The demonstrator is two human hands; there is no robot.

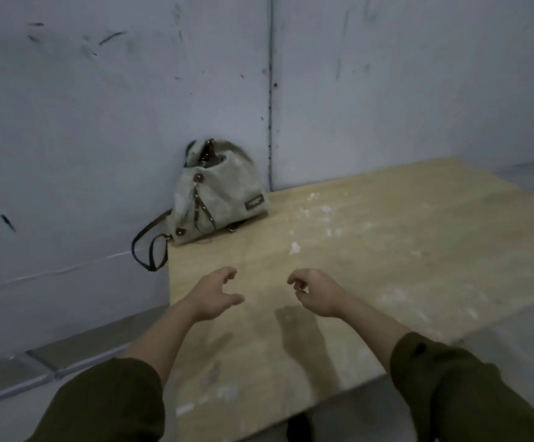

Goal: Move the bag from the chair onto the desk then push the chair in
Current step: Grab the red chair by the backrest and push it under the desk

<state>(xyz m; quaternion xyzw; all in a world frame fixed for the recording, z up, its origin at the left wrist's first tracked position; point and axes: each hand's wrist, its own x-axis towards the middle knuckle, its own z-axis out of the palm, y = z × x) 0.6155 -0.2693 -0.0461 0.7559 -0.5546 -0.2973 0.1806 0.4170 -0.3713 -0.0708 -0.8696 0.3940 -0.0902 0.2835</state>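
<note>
A pale grey-green canvas bag (pixel 218 194) with brown leather straps stands upright on the far left corner of the light wooden desk (pixel 371 266), leaning against the wall. One brown strap loops over the desk's left edge. My left hand (pixel 216 295) hovers over the desk well short of the bag, fingers spread, holding nothing. My right hand (pixel 315 291) is level with it, fingers loosely curled and apart, also holding nothing. Only a small dark shape (pixel 299 427) shows below the desk's near edge; I cannot tell whether it is the chair.
Scuffed white wall panels (pixel 100 122) stand behind and left of the desk, meeting at a seam behind the bag. White flecks and smears dot the desktop. Grey floor (pixel 20 371) runs along the desk's left side and near edge.
</note>
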